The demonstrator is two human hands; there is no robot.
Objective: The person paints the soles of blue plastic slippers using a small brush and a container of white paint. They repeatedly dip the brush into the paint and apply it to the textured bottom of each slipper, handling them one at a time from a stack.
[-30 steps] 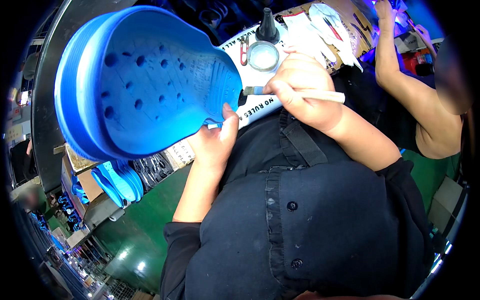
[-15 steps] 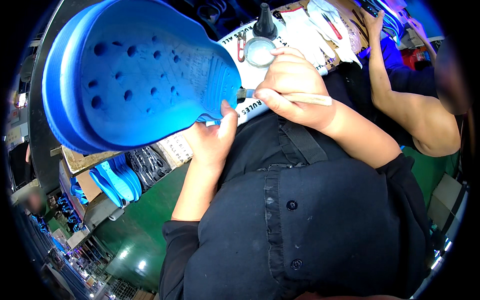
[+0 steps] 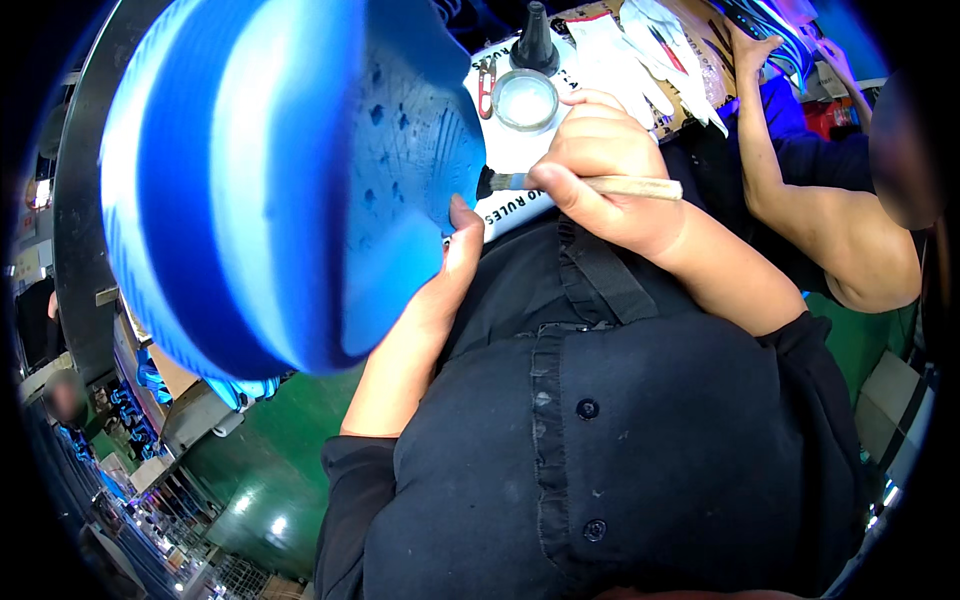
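A large blue shoe sole (image 3: pixel 410 150) with a raised rim and small holes in its inner face fills the upper left, tilted with its broad end toward the camera. My left hand (image 3: pixel 455 245) is closed on its narrow end, thumb over the rim and fingers hidden beneath. In my right hand (image 3: pixel 605 165) is a small brush (image 3: pixel 640 187) with a pale wooden handle. Its dark bristles meet the sole's narrow end, or nearly so; contact is hard to tell. Just beyond that hand stands a round glass dish (image 3: pixel 526 100) with whitish contents.
Behind the dish stands a black cone-shaped bottle (image 3: pixel 535 45), with red-handled snips (image 3: pixel 487 88) beside it. White gloves (image 3: pixel 625 60) lie on the bench to the right. At far right a co-worker's arm (image 3: pixel 760 150) reaches over the bench. Blue parts (image 3: pixel 240 390) sit low on the left.
My left hand has tipped the sole, so its broad end has swung up toward the camera and its side wall now shows. The right hand and brush have shifted slightly right.
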